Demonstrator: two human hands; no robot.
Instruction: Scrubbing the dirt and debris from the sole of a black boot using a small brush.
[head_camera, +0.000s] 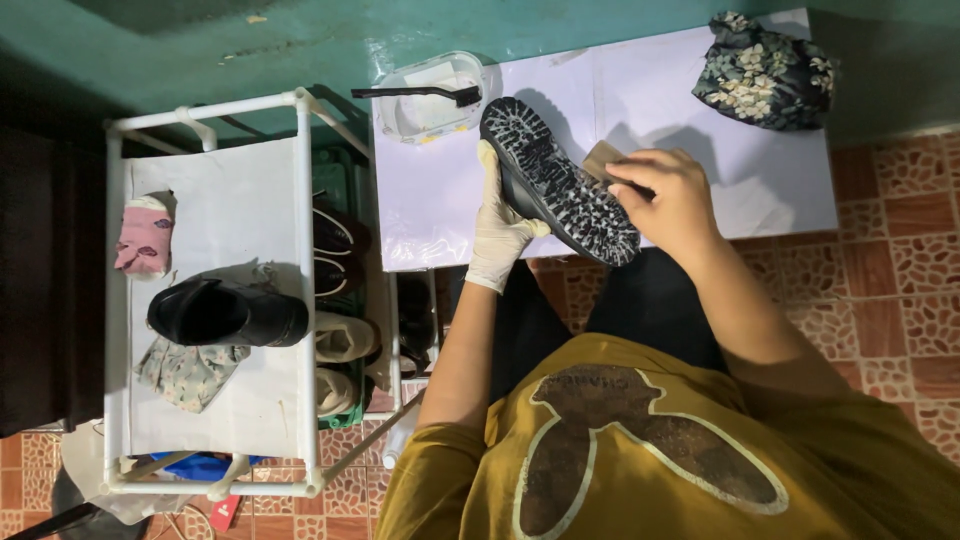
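My left hand (497, 225), in a thin white glove, grips a black boot (556, 180) from its upper side and holds it with the lugged sole facing up over the white table (440, 210). My bare right hand (668, 195) presses a small tan brush or pad (602, 160) against the sole's right edge near the middle. Only the sole and a strip of the upper show.
A white tub (432, 102) with a black brush (420, 94) across it sits at the table's far left. A floral cloth (765, 70) lies far right. On the white shoe rack (300, 250) to the left rest a second black boot (225, 314), a pink sock and a cloth.
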